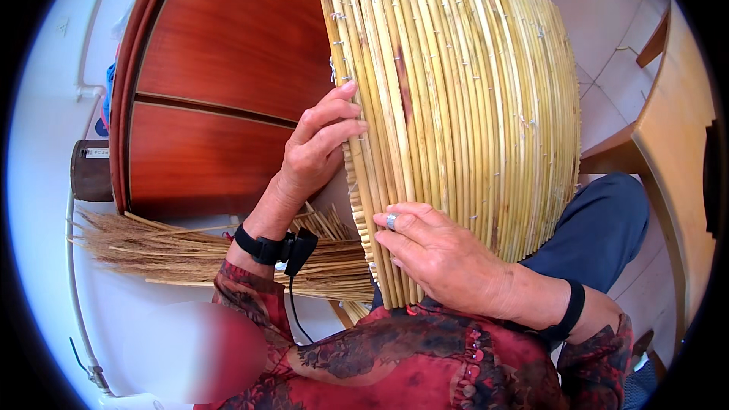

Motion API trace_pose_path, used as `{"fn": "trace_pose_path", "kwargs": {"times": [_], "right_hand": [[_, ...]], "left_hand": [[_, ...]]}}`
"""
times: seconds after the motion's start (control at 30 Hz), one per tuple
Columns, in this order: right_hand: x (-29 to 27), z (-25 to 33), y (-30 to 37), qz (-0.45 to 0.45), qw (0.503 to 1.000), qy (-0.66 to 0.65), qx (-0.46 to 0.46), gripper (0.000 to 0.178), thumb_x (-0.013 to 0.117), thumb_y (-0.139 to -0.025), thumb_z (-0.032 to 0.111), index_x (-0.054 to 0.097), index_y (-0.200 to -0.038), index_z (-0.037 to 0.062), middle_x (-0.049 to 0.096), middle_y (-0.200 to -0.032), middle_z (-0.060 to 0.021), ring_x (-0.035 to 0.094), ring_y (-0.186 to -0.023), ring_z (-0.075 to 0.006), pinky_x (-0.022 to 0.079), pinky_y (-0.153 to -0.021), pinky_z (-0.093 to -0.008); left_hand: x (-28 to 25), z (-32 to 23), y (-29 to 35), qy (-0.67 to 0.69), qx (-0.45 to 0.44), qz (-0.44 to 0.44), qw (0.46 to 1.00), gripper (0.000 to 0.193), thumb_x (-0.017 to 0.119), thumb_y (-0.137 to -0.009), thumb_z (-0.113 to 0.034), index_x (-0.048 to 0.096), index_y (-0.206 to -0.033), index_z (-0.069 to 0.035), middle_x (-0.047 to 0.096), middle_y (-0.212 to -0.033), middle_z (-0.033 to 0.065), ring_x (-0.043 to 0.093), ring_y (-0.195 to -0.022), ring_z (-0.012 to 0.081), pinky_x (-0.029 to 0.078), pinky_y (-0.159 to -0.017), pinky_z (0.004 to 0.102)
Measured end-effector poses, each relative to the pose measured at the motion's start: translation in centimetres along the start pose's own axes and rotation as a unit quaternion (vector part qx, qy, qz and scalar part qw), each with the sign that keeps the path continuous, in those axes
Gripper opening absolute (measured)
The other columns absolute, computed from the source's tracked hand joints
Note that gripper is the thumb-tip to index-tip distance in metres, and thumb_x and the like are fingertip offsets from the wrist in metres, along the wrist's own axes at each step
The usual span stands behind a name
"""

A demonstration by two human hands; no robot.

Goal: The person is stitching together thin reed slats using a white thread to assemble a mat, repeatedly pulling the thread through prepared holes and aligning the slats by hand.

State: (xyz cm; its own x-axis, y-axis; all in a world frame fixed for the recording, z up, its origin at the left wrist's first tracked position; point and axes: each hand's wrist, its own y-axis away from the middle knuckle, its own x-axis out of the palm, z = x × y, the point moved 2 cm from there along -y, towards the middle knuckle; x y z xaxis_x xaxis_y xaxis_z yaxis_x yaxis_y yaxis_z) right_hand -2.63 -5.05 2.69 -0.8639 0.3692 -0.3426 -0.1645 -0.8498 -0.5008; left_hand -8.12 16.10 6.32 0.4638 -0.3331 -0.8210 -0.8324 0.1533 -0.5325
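A large mat of pale yellow plant stalks (456,114) leans across my lap. Its stalks lie side by side, tied with rows of small white thread knots. My left hand (320,133) grips the mat's left edge about halfway up, fingertips on the outermost stalks and thumb hidden. Lower down, my right hand (437,254), with a silver ring, holds the mat near its bottom left corner. Its fingers are bent and pressed against the front stalks. Behind the left edge more stalk ends show, partly covered.
A bundle of stalks with feathery brown heads (144,247) lies at the left. Behind stands a reddish-brown wooden cabinet (220,38). A wooden chair or table (668,121) is at the right, over a tiled floor (592,15). A cable (296,307) hangs from my left wristband.
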Motion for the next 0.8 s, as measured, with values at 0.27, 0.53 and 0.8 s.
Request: {"fn": "trace_pose_path", "kwargs": {"times": [0.27, 0.53, 0.8], "right_hand": [[-0.6, -0.5, -0.3, 0.005, 1.000, -0.016, 0.010, 0.028, 0.055, -0.078, 0.005, 0.059, -0.104, -0.0059, 0.059, -0.107, -0.0180, 0.053, -0.111, -0.0321, 0.046, -0.093, -0.0378], [-0.6, 0.0, -0.9, -0.002, 1.000, 0.020, -0.007, 0.025, 0.056, -0.077, 0.006, 0.059, -0.100, -0.0041, 0.058, -0.099, -0.0156, 0.055, -0.103, -0.0304, 0.047, -0.088, -0.0359], [-3.0, -0.7, -5.3, -0.101, 0.974, 0.201, -0.005, 0.013, 0.064, -0.079, 0.007, 0.057, -0.088, 0.0013, 0.054, -0.076, -0.0099, 0.058, -0.073, -0.0248, 0.050, -0.063, -0.0336]], "left_hand": [[0.5, 0.5, 0.3, 0.019, 0.001, -0.004, 1.000, 0.029, 0.064, -0.071, 0.016, 0.062, -0.095, -0.001, 0.056, -0.106, 0.0106, 0.051, -0.119, 0.0338, 0.046, -0.100, 0.0429], [-0.3, 0.1, 0.2, 0.020, 0.006, -0.008, 1.000, 0.030, 0.062, -0.070, 0.017, 0.062, -0.095, 0.000, 0.056, -0.106, 0.0112, 0.052, -0.119, 0.0337, 0.046, -0.100, 0.0430], [-1.1, 0.1, -0.8, 0.047, 0.035, 0.020, 0.998, 0.025, 0.061, -0.070, 0.016, 0.062, -0.091, 0.001, 0.057, -0.105, 0.0113, 0.054, -0.116, 0.0309, 0.049, -0.096, 0.0393]]}}
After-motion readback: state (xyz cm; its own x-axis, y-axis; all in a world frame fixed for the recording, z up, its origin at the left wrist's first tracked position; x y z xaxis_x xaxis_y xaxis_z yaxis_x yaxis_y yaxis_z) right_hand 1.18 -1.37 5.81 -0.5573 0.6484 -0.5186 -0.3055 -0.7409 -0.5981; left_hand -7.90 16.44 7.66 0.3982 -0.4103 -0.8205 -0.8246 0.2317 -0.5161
